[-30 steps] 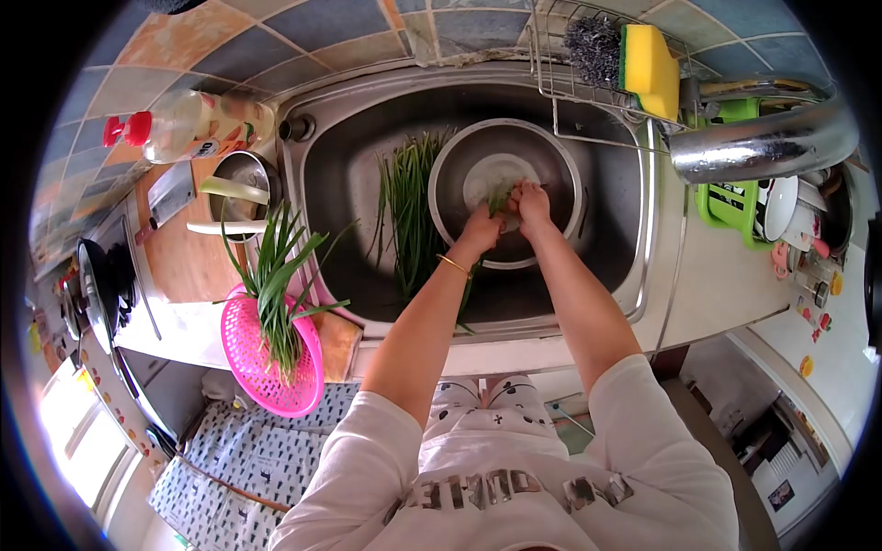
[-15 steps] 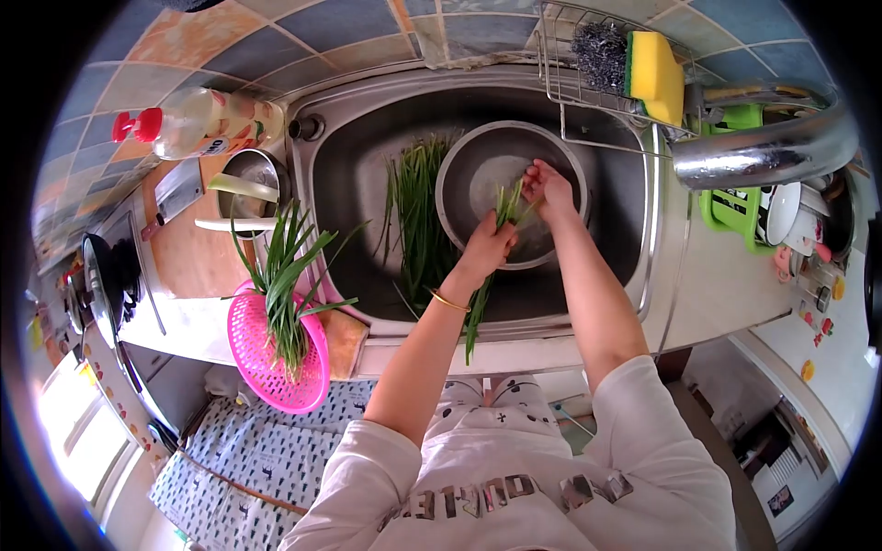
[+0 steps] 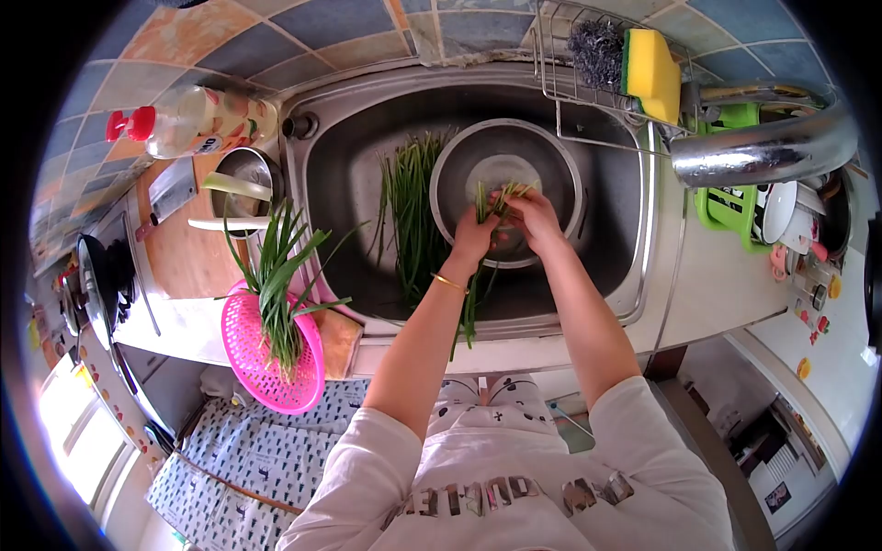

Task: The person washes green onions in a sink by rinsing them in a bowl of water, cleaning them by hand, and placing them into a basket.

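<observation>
Over a round metal basin in the steel sink, my left hand is closed round a small bunch of green stalks, whose leaves hang down toward the sink's front edge. My right hand meets it at the pale stem ends, fingers pinched on them. A larger bundle of the same greens lies in the sink left of the basin. More greens rest in a pink perforated basket at the counter's left front.
Left of the sink are a cutting board, a cleaver, a metal pot and a bottle. A wire rack with a sponge and the faucet overhang the right side.
My right hand has moved down and left, closer to my left hand, and now touches the stem ends. My left hand has shifted slightly left with the bunch.
</observation>
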`<state>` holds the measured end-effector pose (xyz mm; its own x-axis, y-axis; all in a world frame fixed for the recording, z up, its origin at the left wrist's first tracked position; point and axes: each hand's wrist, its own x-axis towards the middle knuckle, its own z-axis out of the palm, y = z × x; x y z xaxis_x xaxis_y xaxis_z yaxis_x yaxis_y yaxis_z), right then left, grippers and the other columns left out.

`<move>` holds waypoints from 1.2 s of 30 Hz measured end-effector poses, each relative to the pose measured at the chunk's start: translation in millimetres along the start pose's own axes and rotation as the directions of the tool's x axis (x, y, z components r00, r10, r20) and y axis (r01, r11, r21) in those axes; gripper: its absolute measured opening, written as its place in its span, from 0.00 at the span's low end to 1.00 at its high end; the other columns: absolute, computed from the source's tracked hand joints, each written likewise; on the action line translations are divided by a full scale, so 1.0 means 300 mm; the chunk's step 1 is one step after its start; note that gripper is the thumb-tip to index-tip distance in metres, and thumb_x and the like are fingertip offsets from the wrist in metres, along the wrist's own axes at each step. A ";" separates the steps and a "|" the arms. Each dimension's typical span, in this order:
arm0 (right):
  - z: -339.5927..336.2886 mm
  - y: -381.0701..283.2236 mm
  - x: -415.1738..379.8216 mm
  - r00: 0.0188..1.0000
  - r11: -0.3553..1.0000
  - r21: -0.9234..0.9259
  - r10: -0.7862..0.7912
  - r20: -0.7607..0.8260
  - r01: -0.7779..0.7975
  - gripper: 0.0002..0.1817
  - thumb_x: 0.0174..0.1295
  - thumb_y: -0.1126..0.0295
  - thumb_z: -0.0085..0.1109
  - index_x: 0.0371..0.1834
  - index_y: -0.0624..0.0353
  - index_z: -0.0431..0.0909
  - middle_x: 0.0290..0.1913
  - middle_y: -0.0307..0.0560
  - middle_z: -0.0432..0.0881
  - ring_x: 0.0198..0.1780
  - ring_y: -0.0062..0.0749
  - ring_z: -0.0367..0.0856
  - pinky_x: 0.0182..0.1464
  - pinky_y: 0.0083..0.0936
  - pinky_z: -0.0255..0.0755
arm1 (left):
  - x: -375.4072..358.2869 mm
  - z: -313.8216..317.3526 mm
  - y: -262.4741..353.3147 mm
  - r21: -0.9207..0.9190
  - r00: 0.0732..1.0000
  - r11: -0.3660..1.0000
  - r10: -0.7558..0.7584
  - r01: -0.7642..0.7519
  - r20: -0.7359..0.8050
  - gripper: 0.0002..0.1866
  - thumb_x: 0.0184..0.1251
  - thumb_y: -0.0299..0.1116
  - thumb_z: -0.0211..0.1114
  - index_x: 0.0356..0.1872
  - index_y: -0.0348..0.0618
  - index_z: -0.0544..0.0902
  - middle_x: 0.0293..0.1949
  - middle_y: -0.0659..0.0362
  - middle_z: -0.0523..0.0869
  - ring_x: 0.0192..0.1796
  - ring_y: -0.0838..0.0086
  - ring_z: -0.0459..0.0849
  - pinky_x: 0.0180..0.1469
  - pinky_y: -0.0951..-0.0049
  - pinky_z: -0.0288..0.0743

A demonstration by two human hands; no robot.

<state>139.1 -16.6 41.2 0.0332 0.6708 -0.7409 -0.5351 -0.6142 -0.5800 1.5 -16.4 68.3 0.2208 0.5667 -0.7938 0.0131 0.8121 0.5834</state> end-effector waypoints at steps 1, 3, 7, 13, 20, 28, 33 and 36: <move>-0.012 0.016 0.022 1.000 1.000 0.027 0.005 0.010 -0.005 0.08 0.63 0.71 0.59 0.43 0.60 0.77 0.38 0.45 0.83 0.36 0.33 0.84 0.31 0.25 0.74 | 0.034 -0.006 -0.027 0.018 1.000 1.000 0.000 0.000 0.000 0.08 0.72 0.32 0.55 0.48 0.45 0.74 0.36 0.63 0.82 0.30 0.79 0.78 0.30 0.77 0.67; -0.044 0.058 0.071 1.000 0.999 0.051 0.009 0.003 -0.009 0.08 0.64 0.72 0.58 0.44 0.59 0.77 0.40 0.46 0.83 0.37 0.35 0.84 0.31 0.26 0.75 | 0.100 -0.016 -0.069 0.055 1.000 0.999 -0.001 0.001 0.002 0.08 0.69 0.29 0.57 0.47 0.43 0.75 0.35 0.62 0.82 0.29 0.78 0.78 0.30 0.76 0.67; -0.056 0.089 0.121 0.999 0.999 -0.047 0.018 -0.042 -0.020 0.11 0.64 0.72 0.58 0.49 0.61 0.76 0.43 0.47 0.82 0.40 0.35 0.83 0.38 0.29 0.76 | 0.167 0.007 -0.083 0.112 0.998 0.993 0.029 -0.022 -0.061 0.09 0.64 0.27 0.59 0.45 0.42 0.76 0.33 0.62 0.80 0.27 0.78 0.76 0.26 0.75 0.66; -0.080 0.084 0.145 0.982 0.993 -0.116 -0.059 -0.181 0.039 0.10 0.64 0.66 0.61 0.41 0.62 0.80 0.38 0.44 0.83 0.35 0.32 0.83 0.35 0.26 0.77 | 0.150 0.025 -0.074 -0.037 0.999 0.998 0.046 -0.045 0.026 0.08 0.64 0.27 0.61 0.43 0.42 0.76 0.31 0.63 0.79 0.25 0.80 0.73 0.23 0.76 0.65; -0.045 0.041 0.096 0.987 1.000 -0.025 -0.010 -0.158 0.006 0.15 0.67 0.59 0.59 0.38 0.63 0.80 0.35 0.46 0.84 0.33 0.31 0.84 0.30 0.26 0.78 | 0.152 0.037 -0.118 -0.097 0.996 0.993 -0.058 0.064 0.062 0.08 0.66 0.27 0.60 0.45 0.44 0.74 0.31 0.64 0.79 0.25 0.82 0.70 0.23 0.78 0.64; -0.067 0.055 0.112 0.989 0.993 -0.121 -0.005 -0.145 -0.013 0.15 0.70 0.59 0.54 0.42 0.63 0.77 0.35 0.48 0.85 0.35 0.33 0.85 0.34 0.27 0.80 | 0.114 0.044 -0.086 -0.113 0.995 0.992 -0.050 0.059 0.083 0.07 0.67 0.27 0.58 0.44 0.46 0.75 0.31 0.65 0.79 0.25 0.82 0.70 0.25 0.78 0.64; -0.045 0.012 0.091 0.994 0.993 -0.114 -0.022 -0.105 0.010 0.13 0.69 0.62 0.54 0.40 0.62 0.77 0.35 0.45 0.85 0.35 0.32 0.85 0.33 0.27 0.80 | 0.122 0.048 -0.094 -0.122 0.999 0.992 -0.041 0.042 0.015 0.07 0.67 0.27 0.59 0.44 0.45 0.73 0.32 0.63 0.79 0.26 0.80 0.72 0.26 0.77 0.66; -0.059 0.048 0.105 0.988 0.960 -0.261 -0.127 -0.089 0.100 0.13 0.70 0.61 0.52 0.39 0.61 0.76 0.36 0.45 0.84 0.36 0.31 0.85 0.33 0.26 0.79 | 0.119 0.051 -0.094 -0.191 1.000 0.981 0.003 -0.001 0.010 0.09 0.66 0.27 0.60 0.44 0.44 0.72 0.32 0.63 0.79 0.27 0.79 0.74 0.25 0.76 0.66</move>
<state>147.3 -11.7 3.6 0.1754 0.7037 -0.6885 -0.2897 -0.6315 -0.7192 23.8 -21.2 26.3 0.2310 0.5680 -0.7899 -0.1741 0.8229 0.5408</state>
